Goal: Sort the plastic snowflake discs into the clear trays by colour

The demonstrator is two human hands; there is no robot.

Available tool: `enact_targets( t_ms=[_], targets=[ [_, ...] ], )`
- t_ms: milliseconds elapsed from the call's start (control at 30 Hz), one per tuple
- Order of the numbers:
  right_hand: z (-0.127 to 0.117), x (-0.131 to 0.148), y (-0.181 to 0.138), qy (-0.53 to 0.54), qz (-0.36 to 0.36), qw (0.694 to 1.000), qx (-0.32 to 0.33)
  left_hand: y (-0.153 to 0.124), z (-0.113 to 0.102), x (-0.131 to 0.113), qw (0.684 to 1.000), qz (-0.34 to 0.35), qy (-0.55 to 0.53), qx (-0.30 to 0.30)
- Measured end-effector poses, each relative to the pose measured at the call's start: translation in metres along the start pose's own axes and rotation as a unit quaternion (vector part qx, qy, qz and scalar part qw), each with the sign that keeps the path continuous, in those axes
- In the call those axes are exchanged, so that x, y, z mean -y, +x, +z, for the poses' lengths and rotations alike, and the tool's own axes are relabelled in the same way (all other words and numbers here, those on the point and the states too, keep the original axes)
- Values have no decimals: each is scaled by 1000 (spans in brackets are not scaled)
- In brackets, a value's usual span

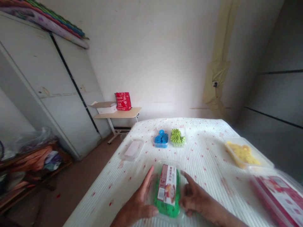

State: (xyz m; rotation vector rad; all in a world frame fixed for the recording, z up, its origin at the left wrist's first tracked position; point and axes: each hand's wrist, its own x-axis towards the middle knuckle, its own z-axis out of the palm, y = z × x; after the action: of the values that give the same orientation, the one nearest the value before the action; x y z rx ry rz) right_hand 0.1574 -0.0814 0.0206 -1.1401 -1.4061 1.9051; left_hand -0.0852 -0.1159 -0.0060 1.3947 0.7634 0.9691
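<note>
A clear plastic box (169, 189) filled with green pieces, a printed label on its lid, sits at the near middle of the bed-like surface. My left hand (142, 197) grips its left side, fingers along the edge and thumb at the near corner. On the opposite side my right hand (193, 194) presses against the box, index finger stretched along the rim and the other fingers curled. Beyond them stand a clear tub of blue pieces (161, 138) and a tub of yellow-green pieces (177, 137). To their left lies a clear lid (133, 149) with a pale label.
At the right are a container of yellow pieces (243, 153) and a labelled box with dark pink contents (279, 192). A small table (118, 113) against the wall carries a red bag (123, 101) and a white box (106, 108). Cabinets (47, 75) stand left.
</note>
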Motion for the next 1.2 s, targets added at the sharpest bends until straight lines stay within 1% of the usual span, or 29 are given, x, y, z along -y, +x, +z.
enact_targets(
  t_ms=[67, 133, 167, 200, 233, 267, 300, 367, 400, 433, 467, 500, 567, 700, 900, 967, 1067, 1200],
  targets=[
    [-4, -8, 1, -31, -23, 999, -13, -2, 3, -3, 1000, -2, 12, -13],
    [-8, -16, -1, -106, -89, 988, -68, -6, 5, -5, 998, -3, 50, -43],
    [-10, -19, -4, -161, -138, 971, -108, -7, 6, -5, 995, 0, 78, -59],
    [-12, -20, -9, -223, -194, 944, -146, -9, 8, -4, 992, 7, 106, -74],
    [-12, -19, -14, -288, -255, 907, -174, -11, 9, -3, 988, 20, 130, -86],
    [-12, -16, -20, -350, -314, 863, -185, -13, 10, -2, 984, 39, 147, -97],
    [-11, -13, -26, -406, -367, 817, -179, -16, 11, -1, 980, 60, 159, -106],
    [-5, -4, -35, -490, -453, 732, -137, -21, 14, 0, 971, 96, 182, -123],
    [-1, 0, -38, -517, -480, 700, -115, -24, 17, 1, 965, 107, 199, -131],
    [3, 3, -39, -532, -501, 675, -99, -27, 19, 1, 959, 112, 222, -138],
    [8, 5, -39, -540, -516, 659, -91, -29, 22, 1, 951, 114, 248, -144],
    [12, 7, -39, -541, -529, 648, -88, -31, 25, 1, 943, 112, 277, -149],
    [17, 6, -36, -541, -540, 639, -82, -33, 31, 0, 919, 115, 341, -163],
    [20, 1, -32, -550, -550, 624, -74, -30, 38, -5, 856, 153, 455, -192],
    [19, -4, -31, -581, -576, 568, -95, -30, 38, -7, 792, 215, 540, -187],
    [20, -4, -30, -586, -582, 554, -99, -31, 38, -5, 771, 238, 560, -187],
    [21, -5, -30, -589, -585, 548, -104, -32, 38, -3, 747, 253, 587, -181],
    [21, -8, -29, -590, -577, 556, -102, -32, 38, -2, 729, 244, 616, -169]
  ],
)
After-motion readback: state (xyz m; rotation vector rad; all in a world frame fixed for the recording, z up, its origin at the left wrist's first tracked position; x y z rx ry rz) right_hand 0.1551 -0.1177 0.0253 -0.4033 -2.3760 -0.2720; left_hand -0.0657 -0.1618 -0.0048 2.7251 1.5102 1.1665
